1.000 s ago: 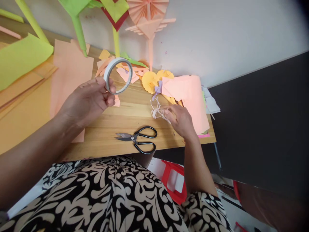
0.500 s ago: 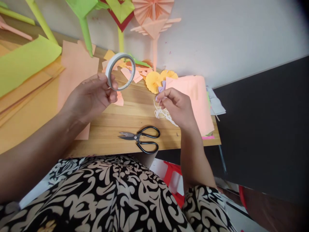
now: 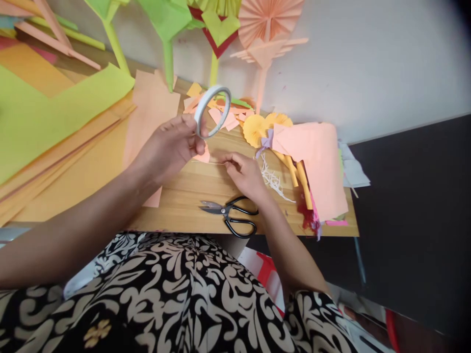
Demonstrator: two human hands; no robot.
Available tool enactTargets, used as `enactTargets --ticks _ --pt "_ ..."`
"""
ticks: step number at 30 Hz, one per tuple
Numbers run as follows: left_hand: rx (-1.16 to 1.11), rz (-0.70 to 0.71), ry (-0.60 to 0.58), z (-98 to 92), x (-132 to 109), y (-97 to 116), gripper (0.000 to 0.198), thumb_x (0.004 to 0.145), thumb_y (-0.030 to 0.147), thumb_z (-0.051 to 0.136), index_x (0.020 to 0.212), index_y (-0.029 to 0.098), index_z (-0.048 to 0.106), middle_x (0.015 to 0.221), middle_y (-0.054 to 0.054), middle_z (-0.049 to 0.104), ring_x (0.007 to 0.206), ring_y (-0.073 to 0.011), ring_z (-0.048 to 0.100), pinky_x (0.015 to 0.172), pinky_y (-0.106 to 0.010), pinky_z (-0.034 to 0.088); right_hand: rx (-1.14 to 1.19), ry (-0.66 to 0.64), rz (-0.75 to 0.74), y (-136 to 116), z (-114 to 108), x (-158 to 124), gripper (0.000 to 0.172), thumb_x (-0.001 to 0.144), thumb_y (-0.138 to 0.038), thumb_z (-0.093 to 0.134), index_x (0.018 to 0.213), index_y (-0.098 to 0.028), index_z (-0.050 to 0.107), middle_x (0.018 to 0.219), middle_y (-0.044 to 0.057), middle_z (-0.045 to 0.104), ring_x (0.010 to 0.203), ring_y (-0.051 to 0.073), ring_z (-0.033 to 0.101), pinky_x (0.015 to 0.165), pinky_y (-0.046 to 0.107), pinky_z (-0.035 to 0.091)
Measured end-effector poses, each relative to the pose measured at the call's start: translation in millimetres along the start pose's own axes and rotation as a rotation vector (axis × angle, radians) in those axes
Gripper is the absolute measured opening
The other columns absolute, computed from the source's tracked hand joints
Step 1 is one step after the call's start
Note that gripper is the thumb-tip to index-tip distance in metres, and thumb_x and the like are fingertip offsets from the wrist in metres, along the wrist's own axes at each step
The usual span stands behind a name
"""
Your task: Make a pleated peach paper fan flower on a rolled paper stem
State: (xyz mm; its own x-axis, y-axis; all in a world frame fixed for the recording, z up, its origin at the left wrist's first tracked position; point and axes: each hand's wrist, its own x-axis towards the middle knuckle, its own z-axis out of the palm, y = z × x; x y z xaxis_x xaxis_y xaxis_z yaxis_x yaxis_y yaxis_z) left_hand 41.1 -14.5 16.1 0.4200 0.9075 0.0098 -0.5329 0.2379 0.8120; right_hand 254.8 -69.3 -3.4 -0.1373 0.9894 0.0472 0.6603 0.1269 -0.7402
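Note:
My left hand [image 3: 167, 149] grips a white roll of tape [image 3: 212, 111] upright above the wooden table [image 3: 191, 196], thumb and fingers closed on its lower rim. My right hand [image 3: 245, 174] is just right of and below the roll, fingers pinched on a thin pale strip [image 3: 213, 163] that runs toward my left hand. Black-handled scissors [image 3: 230, 218] lie closed on the table just below my right hand. A tangle of white string [image 3: 274, 180] lies to the right of that hand.
Large green, orange and peach paper sheets [image 3: 55, 127] cover the table's left. A folded peach sheet [image 3: 316, 162] with yellow paper fans [image 3: 257, 128] and rolled sticks lies at the right. Paper flowers [image 3: 268, 19] hang on the wall. A red stool [image 3: 270, 279] stands below the table edge.
My right hand left the string tangle, rose in a pinch, then moved left to just beside the tape roll. The view shifted, so everything sits further right.

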Motion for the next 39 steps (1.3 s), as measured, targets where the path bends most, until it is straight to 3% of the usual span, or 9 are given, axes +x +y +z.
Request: enactTargets --ticks 9,13,16,18,20,23,27,31,39 --pt "0.049 -0.117 -0.071 3.2 -7 -27 0.023 0.087 0.038 0.082 0.087 0.017 0.071 0.09 -0.002 0.067 0.08 -0.0124 0.064 0.09 -0.031 0.055 -0.138 -0.012 -0.087 1 3 1 0.034 0.089 -0.015 0.049 0.114 -0.017 0.072 0.111 0.008 0.078 0.103 0.022 0.071 0.095 0.039 0.054" --pt "0.087 -0.133 -0.042 4.2 -7 -26 0.019 0.088 0.035 0.08 0.088 0.018 0.072 0.092 -0.001 0.067 0.081 -0.012 0.062 0.091 -0.031 0.055 -0.313 -0.031 -0.137 10 -23 -7 0.046 0.088 -0.01 0.045 0.128 -0.018 0.068 0.122 0.01 0.076 0.112 0.025 0.069 0.1 0.044 0.053" --pt "0.11 -0.141 -0.039 5.2 -8 -26 0.015 0.09 0.032 0.077 0.087 0.018 0.071 0.091 -0.001 0.067 0.081 -0.0122 0.063 0.09 -0.031 0.055 -0.531 0.113 -0.102 12 -54 -26 0.053 0.086 -0.004 0.042 0.13 -0.02 0.066 0.128 0.011 0.073 0.118 0.028 0.066 0.103 0.049 0.051" --pt "0.117 -0.139 -0.041 5.6 -8 -26 0.015 0.09 0.032 0.077 0.088 0.018 0.071 0.09 -0.001 0.067 0.081 -0.0122 0.063 0.09 -0.031 0.055 -0.604 0.235 -0.103 7 -68 -43 0.048 0.088 -0.003 0.042 0.126 -0.018 0.067 0.125 0.012 0.073 0.117 0.029 0.066 0.101 0.048 0.051" --pt "0.117 -0.124 -0.045 5.8 -8 -25 0.016 0.089 0.033 0.078 0.089 0.018 0.072 0.089 -0.001 0.067 0.079 -0.0121 0.064 0.087 -0.031 0.055 -0.613 0.274 -0.153 -4 -69 -61 0.037 0.094 -0.008 0.044 0.12 -0.016 0.068 0.114 0.013 0.076 0.107 0.029 0.069 0.094 0.046 0.053" --pt "0.13 -0.089 -0.052 6.0 -9 -22 0.02 0.086 0.036 0.082 0.092 0.019 0.074 0.088 -0.001 0.069 0.077 -0.0123 0.064 0.085 -0.03 0.054 -0.585 0.049 -0.204 -21 -56 -83 0.026 0.101 -0.021 0.051 0.119 -0.015 0.069 0.106 0.012 0.076 0.098 0.029 0.068 0.085 0.044 0.056" --pt "0.237 -0.063 -0.029 4.9 -11 -19 0.022 0.086 0.038 0.082 0.097 0.02 0.077 0.083 -0.001 0.071 0.079 -0.0131 0.064 0.088 -0.029 0.052 -0.613 -0.214 -0.132 -32 -36 -99 0.041 0.097 -0.024 0.065 0.137 -0.013 0.062 0.12 0.015 0.072 0.109 0.03 0.065 0.093 0.047 0.058" --pt "0.349 -0.047 -0.01 3.3 -12 -18 0.021 0.09 0.039 0.078 0.098 0.02 0.078 0.08 -0.002 0.073 0.082 -0.0149 0.066 0.09 -0.03 0.051 -0.645 -0.233 -0.049 -31 -30 -108 0.051 0.094 -0.015 0.066 0.144 -0.014 0.058 0.125 0.016 0.069 0.113 0.031 0.064 0.096 0.048 0.06" --pt "0.307 -0.054 0.012 7.2 -11 -14 0.025 0.088 0.043 0.079 0.089 0.018 0.078 0.077 -0.002 0.073 0.07 -0.0142 0.065 0.081 -0.032 0.054 -0.564 -0.239 -0.04 -31 -24 -122 0.046 0.098 -0.015 0.057 0.143 -0.018 0.057 0.112 0.013 0.07 0.103 0.028 0.068 0.086 0.047 0.064"
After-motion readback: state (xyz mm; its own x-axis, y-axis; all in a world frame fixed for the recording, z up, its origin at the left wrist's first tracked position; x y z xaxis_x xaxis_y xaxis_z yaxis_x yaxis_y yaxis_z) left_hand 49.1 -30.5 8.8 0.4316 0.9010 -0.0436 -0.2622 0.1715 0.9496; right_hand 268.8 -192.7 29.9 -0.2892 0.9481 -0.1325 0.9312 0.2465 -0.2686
